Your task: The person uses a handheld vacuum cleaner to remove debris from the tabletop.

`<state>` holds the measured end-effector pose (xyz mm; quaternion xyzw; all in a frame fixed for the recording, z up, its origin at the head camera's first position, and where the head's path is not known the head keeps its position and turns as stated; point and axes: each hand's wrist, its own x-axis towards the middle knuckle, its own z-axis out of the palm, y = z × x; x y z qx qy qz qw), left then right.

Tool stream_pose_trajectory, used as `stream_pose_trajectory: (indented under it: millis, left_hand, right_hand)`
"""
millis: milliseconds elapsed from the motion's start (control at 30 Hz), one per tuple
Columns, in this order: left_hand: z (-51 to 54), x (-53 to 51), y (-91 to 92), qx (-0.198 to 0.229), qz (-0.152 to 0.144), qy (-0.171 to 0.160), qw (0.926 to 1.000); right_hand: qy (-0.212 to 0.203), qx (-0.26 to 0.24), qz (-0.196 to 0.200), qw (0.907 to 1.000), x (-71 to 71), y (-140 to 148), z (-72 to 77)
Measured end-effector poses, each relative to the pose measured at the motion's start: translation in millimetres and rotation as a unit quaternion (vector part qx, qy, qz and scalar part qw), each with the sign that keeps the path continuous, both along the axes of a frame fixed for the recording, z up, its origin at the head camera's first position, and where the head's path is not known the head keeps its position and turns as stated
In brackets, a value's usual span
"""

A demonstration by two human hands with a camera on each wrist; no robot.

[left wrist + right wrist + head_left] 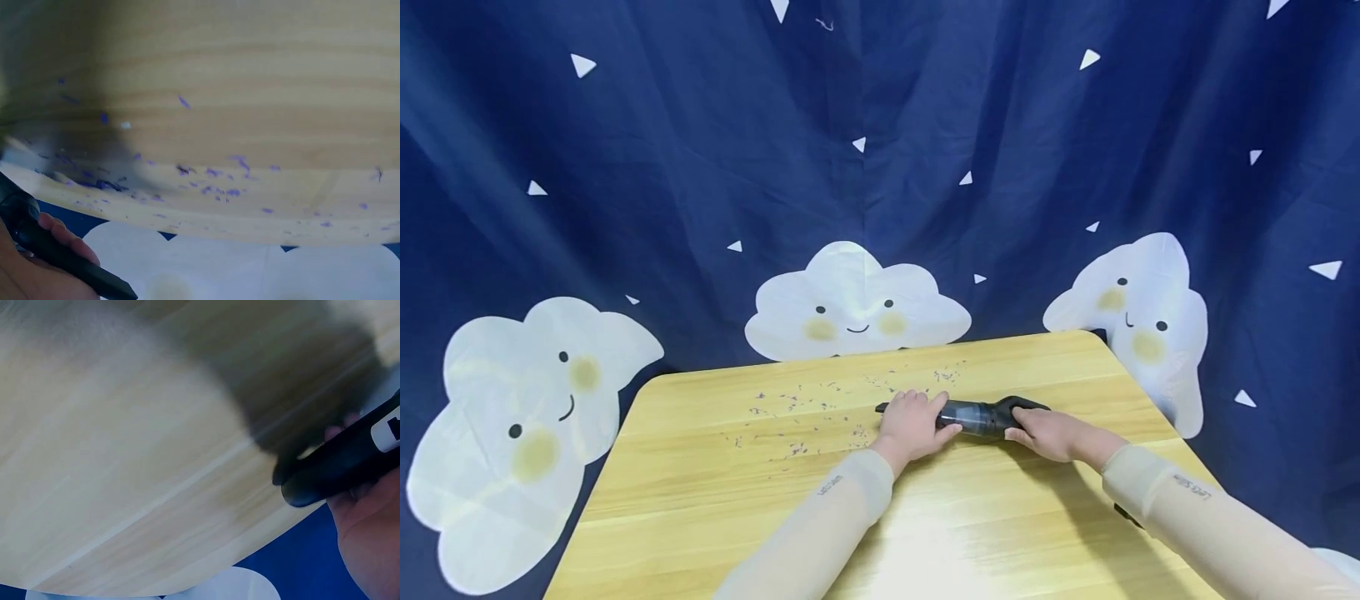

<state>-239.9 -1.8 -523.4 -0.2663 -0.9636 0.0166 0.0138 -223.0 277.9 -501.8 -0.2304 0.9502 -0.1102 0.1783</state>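
A black handheld vacuum cleaner (972, 417) with a see-through dust cup is held lengthwise just above or on the wooden table. My left hand (912, 425) grips its front end, and the narrow nozzle tip (881, 407) pokes out to the left. In the left wrist view, fingers and thumb wrap the black nozzle (69, 259). My right hand (1051, 433) holds the rear handle (344, 465), which lies across the palm in the right wrist view. Small purple scraps (232, 192) are scattered on the tabletop left of and beyond the vacuum.
The light wooden table (700, 500) has rounded far corners. Behind it hangs a dark blue curtain (700, 150) with white triangles and smiling clouds. A small dark object (1127, 515) shows partly under the right forearm.
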Motion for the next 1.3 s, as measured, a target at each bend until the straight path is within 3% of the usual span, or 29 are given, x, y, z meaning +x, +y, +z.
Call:
stream_pose_trajectory:
  millis: [233,500,900,1300]
  left_hand:
    - [4.3,-0.9,-0.2,-0.015,0.004,0.006,0.9999]
    - [4.4,-0.9,0.3,-0.006,-0.010,0.028,0.9996]
    - [8.3,-2.1,-2.0,0.015,-0.032,0.033,0.9988]
    - [11.1,-0.7,-2.5,0.055,-0.079,0.008,0.9953]
  right_hand:
    - [-0.029,-0.051,-0.029,0.9979,-2.7,0,4.4]
    - [0.006,-0.105,-0.031,0.9940,-6.7,2,4.1]
    - [-0.001,-0.129,-0.064,0.9896,-2.2,-10,21.5]
    - [-0.074,-0.159,-0.088,0.9806,4.1,-19,40.9]
